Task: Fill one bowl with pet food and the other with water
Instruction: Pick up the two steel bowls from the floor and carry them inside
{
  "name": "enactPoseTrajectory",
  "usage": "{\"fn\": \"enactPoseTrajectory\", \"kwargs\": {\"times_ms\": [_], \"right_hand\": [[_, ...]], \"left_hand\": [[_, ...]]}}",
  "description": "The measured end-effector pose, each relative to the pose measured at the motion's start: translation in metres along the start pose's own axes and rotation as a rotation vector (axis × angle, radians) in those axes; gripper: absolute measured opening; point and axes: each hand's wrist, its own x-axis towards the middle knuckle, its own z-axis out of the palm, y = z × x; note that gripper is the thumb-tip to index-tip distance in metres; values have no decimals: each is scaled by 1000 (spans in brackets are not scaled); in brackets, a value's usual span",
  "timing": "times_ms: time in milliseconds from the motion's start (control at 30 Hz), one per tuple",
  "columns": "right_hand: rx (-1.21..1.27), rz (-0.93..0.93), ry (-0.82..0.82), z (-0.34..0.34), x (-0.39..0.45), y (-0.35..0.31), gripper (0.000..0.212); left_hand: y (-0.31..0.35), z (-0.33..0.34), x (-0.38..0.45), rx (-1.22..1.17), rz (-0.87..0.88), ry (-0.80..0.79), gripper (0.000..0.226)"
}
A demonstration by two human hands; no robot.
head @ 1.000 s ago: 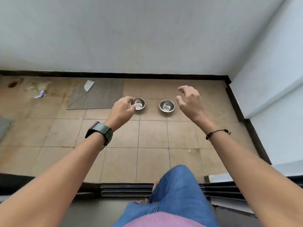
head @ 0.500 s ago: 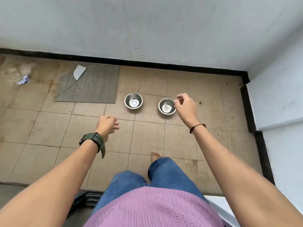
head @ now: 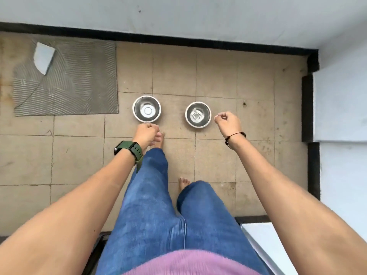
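Observation:
Two small steel bowls stand side by side on the tan tiled floor, both empty and shiny inside. The left bowl (head: 147, 109) is just beyond my left hand (head: 147, 134), which hovers short of its near rim with fingers loosely curled and holds nothing. The right bowl (head: 198, 114) sits just left of my right hand (head: 227, 122), whose fingers are loosely curled with thumb and forefinger close together, also holding nothing. Neither hand touches a bowl. No pet food or water container is in view.
A grey ridged patch of floor (head: 75, 80) with a white shard (head: 42, 57) lies to the back left. Black skirting (head: 178, 39) and white walls close off the back and right. My bare feet stand on the tiles behind the bowls, and a white ledge (head: 264, 235) is at lower right.
I have stepped onto the tiles and now look nearly straight down at the bowls. Both hands have dropped lower, to beside and just short of the bowls.

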Motion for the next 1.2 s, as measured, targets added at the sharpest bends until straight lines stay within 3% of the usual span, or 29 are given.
{"fn": "enactPoseTrajectory", "kwargs": {"times_ms": [67, 233, 367, 467, 600, 733, 800, 867, 933, 1033, 1100, 1167, 1200], "right_hand": [[105, 125, -12, 19, 38, 6, 4], [175, 353, -98, 59, 117, 17, 12], [169, 422, -118, 90, 183, 36, 23], [144, 458, -102, 116, 237, 61, 14], [8, 424, -105, 143, 298, 103, 54], [-207, 388, -86, 167, 351, 153, 74], [-305, 354, -84, 174, 373, 172, 80], [-383, 350, -88, 182, 397, 192, 83], [-414, 335, -79, 187, 415, 205, 79], [-403, 381, -53, 179, 426, 192, 63], [-410, 469, -134, 223, 460, 256, 59], [-619, 343, -147, 247, 516, 364, 81], [-525, 328, -123, 283, 512, 404, 87]], "left_hand": [[13, 1, 45, 52, -31, -9, 25], [33, 6, 128, -58, -127, 28, 30], [18, 19, 192, -136, -222, 50, 21], [-3, 35, 250, -222, -273, 83, 13], [-39, 58, 325, -332, -386, 175, 30], [-86, 64, 401, -356, -481, 241, 49], [-130, 83, 428, -132, -424, 308, 45], [-225, 91, 461, 192, -263, 506, 41], [-275, 109, 473, 310, -244, 427, 31], [-279, 127, 469, 274, -264, 343, 37], [-282, 127, 466, 324, -161, 360, 43], [-289, 126, 458, 424, -39, 400, 45], [-282, 126, 456, 376, -47, 409, 41]]}}
